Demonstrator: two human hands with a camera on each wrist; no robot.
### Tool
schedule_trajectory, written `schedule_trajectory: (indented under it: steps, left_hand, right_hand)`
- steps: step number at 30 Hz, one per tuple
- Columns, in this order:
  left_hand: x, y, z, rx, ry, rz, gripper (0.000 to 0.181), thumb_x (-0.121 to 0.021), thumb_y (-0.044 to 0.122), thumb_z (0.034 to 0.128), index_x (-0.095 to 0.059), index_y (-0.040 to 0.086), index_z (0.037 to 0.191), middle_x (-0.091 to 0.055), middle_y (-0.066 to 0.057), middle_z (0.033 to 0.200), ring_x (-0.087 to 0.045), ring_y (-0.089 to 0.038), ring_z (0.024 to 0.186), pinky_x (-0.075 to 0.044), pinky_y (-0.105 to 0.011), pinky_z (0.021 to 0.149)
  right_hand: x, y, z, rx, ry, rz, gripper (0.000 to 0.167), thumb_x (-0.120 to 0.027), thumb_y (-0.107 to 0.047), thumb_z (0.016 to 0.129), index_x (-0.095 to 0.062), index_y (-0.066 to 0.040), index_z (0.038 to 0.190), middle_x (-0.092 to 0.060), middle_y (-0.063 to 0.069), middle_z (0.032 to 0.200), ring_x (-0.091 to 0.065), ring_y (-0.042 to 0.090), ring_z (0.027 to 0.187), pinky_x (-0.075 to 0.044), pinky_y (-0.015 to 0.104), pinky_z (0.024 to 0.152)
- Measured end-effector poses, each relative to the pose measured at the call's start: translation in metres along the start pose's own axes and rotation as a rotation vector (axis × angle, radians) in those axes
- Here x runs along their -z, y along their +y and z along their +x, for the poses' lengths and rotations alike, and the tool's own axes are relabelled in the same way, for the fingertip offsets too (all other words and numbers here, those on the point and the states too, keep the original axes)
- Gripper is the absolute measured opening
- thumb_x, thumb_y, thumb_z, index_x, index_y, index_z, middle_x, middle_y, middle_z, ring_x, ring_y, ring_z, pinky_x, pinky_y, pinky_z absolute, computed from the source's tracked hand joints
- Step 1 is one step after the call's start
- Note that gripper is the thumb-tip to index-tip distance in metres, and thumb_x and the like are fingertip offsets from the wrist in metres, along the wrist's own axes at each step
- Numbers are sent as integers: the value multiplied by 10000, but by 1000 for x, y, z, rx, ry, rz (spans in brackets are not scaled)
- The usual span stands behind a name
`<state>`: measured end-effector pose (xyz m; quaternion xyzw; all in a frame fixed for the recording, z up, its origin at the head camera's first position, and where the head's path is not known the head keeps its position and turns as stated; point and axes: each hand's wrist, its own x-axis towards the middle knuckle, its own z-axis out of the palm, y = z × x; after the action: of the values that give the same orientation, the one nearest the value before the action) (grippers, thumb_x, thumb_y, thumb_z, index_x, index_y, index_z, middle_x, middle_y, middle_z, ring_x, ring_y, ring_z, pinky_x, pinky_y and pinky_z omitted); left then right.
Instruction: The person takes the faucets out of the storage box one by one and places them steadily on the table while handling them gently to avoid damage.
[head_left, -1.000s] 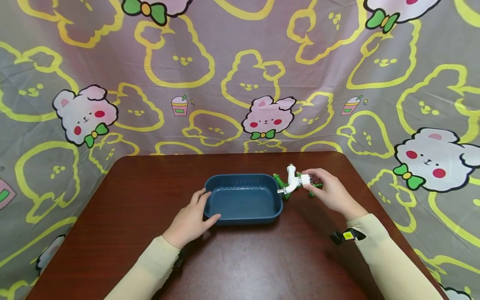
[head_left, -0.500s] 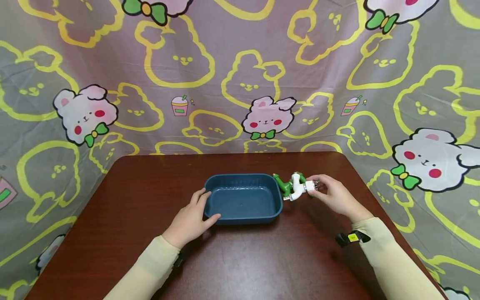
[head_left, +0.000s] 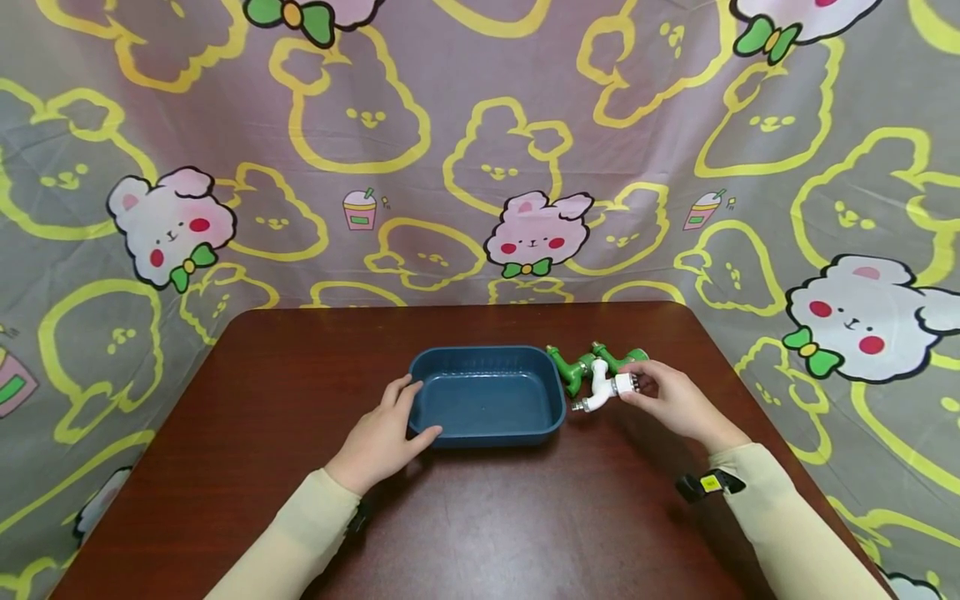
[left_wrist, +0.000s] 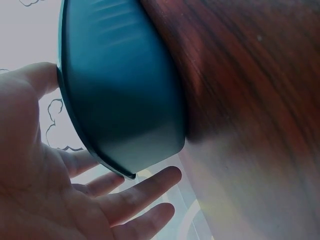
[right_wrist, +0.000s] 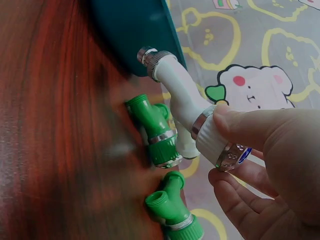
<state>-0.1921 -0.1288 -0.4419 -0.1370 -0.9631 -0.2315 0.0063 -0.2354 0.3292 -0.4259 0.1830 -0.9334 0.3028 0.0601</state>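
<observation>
A white tap [head_left: 602,386] with silver rings is pinched at its ribbed end between the thumb and fingers of my right hand [head_left: 678,402]. In the right wrist view its metal-tipped end points towards the basin. Beside it on the table lie two green taps, one nearer the basin [right_wrist: 152,129] and one farther right [right_wrist: 176,206]. My left hand [head_left: 384,435] rests at the left end of a dark blue rectangular basin [head_left: 480,442]. There the left wrist view shows the thumb touching the rim and the other fingers fairly straight and spread.
The reddish-brown wooden table [head_left: 300,367] carries the basin near its middle. Behind and at both sides hangs a grey cloth [head_left: 450,183] with cartoon prints, close to the table's back edge.
My right hand has moved the white tap towards me and slightly right, away from the basin's right rim, uncovering more of the green taps. The left hand and basin stay put.
</observation>
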Motion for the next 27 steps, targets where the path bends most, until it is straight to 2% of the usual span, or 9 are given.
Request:
schedule_trajectory:
  steps: [15,27]
  left_hand:
    - [-3,-3,1,-12,11,7,825,-707,500,948,-395,43,1559,-337,-212,1615,-672,-155,690,-609,-421,777]
    - [-3,-3,2,-15,12,10,828,-722,488,940,-398,39,1556,-344,-215,1610,-669,-158,682,-611,-431,771]
  right_hand:
    - [-9,2,-5,-50,-29,-16,363,-836,-153,872,-704,-24,1185,-720,55,971,-673,163,861,-553,284,744]
    - [-15,1,-4,-81,-72,-13,346,-834,-157,872,-701,-45,1171,-713,42,983,-647,156,858,-532,273,722]
